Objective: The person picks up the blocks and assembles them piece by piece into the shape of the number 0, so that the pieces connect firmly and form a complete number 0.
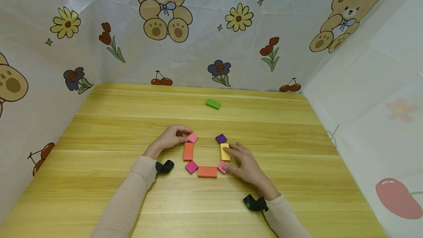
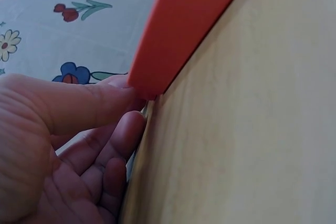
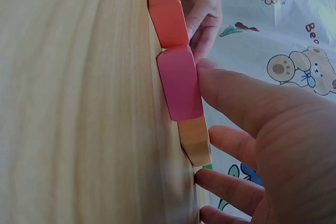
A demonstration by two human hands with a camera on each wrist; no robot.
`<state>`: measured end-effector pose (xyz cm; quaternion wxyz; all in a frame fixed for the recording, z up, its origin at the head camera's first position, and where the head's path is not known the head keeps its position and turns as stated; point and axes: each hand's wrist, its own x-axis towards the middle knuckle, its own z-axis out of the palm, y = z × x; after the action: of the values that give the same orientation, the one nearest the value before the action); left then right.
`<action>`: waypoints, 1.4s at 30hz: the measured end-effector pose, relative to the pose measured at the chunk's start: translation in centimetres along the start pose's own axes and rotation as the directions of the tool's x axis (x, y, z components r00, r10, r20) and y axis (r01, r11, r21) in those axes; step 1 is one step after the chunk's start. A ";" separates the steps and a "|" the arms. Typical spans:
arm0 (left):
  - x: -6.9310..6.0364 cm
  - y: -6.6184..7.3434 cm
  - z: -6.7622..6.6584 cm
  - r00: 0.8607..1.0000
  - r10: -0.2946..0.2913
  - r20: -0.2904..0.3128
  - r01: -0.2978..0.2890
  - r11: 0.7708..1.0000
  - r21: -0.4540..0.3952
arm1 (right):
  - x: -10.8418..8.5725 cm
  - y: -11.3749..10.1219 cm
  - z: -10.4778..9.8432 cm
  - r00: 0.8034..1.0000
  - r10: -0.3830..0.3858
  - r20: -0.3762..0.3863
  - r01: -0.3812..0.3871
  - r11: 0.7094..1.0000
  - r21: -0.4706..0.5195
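In the head view my left hand pinches a small pink block at the top end of an upright orange block. The left wrist view shows my thumb by the corner of that orange block; the pink one is hidden there. My right hand has its thumb on another pink block and its index finger on a yellow block. Its fingers are spread and fairly straight. A magenta block and a second orange block form the near side of the outline.
A purple block sits at the far end of the yellow one. Farther back lies a lone green block. Printed cloth walls the wooden table at the back and sides.
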<state>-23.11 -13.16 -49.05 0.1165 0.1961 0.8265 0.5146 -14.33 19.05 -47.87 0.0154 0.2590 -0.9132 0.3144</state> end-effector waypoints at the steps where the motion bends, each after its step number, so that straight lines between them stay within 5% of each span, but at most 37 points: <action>1: 0.0 0.0 0.0 1.000 0.002 0.001 -0.002 1.000 0.005 | 0.0 0.0 0.0 1.000 0.002 0.002 -0.002 1.000 0.000; 25: -0.1 0.7 -0.3 1.000 -0.024 0.018 0.025 1.000 -0.018 | 0.0 -0.1 -0.3 0.999 0.036 0.019 -0.037 0.999 0.014; 32: -0.6 1.0 -0.4 0.995 -0.085 -0.048 0.081 0.994 -0.079 | 0.0 -0.1 -0.1 1.000 0.025 0.017 -0.026 1.000 0.015; 42: -2.7 2.5 0.1 0.993 -0.038 -0.108 0.045 0.997 0.061 | 0.0 -0.1 -0.2 0.999 0.034 0.034 -0.034 0.999 0.013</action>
<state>-20.13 -13.36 -46.90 0.0766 0.1547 0.8513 0.4955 -14.32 19.08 -47.69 -0.0071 0.2488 -0.9154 0.3164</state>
